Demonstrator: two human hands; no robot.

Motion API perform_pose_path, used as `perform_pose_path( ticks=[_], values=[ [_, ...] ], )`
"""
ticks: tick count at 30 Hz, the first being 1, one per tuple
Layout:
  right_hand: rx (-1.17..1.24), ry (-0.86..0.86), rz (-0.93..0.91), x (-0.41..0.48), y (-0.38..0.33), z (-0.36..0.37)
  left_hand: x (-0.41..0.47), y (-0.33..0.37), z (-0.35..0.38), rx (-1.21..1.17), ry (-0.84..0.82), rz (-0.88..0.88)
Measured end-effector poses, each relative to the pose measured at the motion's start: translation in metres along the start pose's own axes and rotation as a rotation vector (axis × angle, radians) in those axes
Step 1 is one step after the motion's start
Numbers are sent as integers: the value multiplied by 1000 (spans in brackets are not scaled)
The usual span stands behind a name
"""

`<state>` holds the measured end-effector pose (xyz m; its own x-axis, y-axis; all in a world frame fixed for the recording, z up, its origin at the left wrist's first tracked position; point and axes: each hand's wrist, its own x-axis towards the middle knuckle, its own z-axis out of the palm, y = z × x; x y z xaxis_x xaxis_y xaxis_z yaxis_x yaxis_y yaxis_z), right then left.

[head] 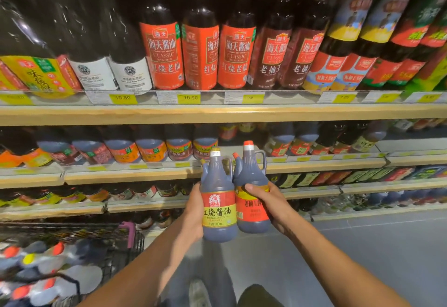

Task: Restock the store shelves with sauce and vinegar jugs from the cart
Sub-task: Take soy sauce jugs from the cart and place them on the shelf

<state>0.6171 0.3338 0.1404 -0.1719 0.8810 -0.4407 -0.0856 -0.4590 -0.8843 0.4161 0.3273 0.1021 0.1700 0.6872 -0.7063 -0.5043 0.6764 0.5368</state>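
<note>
Mid-carry: left hand (193, 210) grips yellow-label jug (219, 210), right hand (266, 200) grips red-label jug (251, 181) — jugs touching, raised before middle shelf (121, 173). Next, likely: find gap, slide in upright.

Both arms stretched forward, close together; left hand (193, 208) wraps the yellow-label jug (219, 212), right hand (268, 198) grips the red-label jug (251, 213), thumb across its front.

Two jugs (238, 195) side by side before the shelves (217, 113); cart (72, 246) lower left.
</note>
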Motion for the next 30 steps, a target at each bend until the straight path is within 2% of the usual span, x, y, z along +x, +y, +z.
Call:
perform_pose_path(
  ticks=[3,10,18,22,30],
  values=[
    [-32,-20,-8,17,-4,3,-2,9,2,-67,0,-11],
    [-162,17,-18,78,-26,-1,6,20,-15,15,111,10],
    [-330,115,-124,144,-62,-10,6,27,-21,-15,49,78],
    [-410,159,-70,165,-70,-11,11,24,-23,-57,104,117],
    [-469,139,-14,184,-70,-8,13,21,-31,-103,212,21]
  ],
)
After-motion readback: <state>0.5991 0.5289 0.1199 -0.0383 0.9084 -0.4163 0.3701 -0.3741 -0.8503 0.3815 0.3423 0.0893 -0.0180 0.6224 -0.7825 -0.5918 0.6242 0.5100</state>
